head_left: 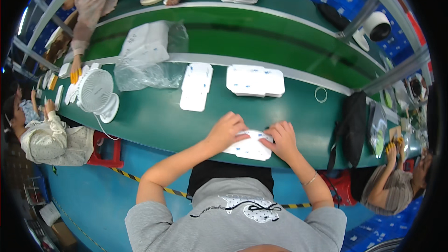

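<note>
Close to the table's front edge lies a flat white piece with rounded corners and small blue marks (249,148), right in front of me. My left hand (228,131) grips its upper left side, thumb on top and fingers curled. At the upper right side, my right hand (283,138) holds the same piece, its thumb also pressed on the face. The far edge of the piece is partly hidden by my fingers. Beyond my hands are a stack of similar white pieces (255,81) and, left of it, a smaller overlapping pile of them (196,87).
A clear plastic bag with white contents (148,56) lies on the green table (154,107). Left of it stands a white fan (96,92). A clear ring (321,94) and a black bag (351,128) are to the right. Co-workers sit at both sides and work across the raised divider.
</note>
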{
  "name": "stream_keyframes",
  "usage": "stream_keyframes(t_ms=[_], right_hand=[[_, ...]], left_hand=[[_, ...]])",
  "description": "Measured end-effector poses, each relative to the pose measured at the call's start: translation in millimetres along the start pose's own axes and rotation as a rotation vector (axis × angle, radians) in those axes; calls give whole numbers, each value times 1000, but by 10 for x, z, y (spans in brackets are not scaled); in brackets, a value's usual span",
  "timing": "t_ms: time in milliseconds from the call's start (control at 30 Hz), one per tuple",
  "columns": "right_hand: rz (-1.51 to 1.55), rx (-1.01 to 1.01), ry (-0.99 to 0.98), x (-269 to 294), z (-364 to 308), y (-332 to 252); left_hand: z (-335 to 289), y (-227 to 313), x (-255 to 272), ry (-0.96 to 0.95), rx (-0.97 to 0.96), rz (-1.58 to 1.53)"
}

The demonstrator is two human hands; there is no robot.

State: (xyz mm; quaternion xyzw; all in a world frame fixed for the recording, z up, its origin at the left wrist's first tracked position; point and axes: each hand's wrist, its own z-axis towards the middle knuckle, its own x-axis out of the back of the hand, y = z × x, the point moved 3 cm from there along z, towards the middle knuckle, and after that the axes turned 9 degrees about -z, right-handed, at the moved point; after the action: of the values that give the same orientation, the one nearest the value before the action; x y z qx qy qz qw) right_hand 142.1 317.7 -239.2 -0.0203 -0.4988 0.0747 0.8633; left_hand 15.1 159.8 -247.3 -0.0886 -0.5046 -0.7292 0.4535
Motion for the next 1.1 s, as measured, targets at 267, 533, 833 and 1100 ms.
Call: stream_keyframes(t_ms=[267, 533, 833, 1100], right_hand=[[48, 39, -21, -62, 54, -3], [20, -15, -27, 23, 39, 76], [17, -3, -14, 22, 6, 85], [22, -32, 15, 36, 32, 71]], left_hand=[[-65, -7, 18, 35, -3, 36], [70, -88, -83, -33, 11, -24], [200, 53, -229, -109, 17, 2], [195, 57, -296, -117, -4, 24]])
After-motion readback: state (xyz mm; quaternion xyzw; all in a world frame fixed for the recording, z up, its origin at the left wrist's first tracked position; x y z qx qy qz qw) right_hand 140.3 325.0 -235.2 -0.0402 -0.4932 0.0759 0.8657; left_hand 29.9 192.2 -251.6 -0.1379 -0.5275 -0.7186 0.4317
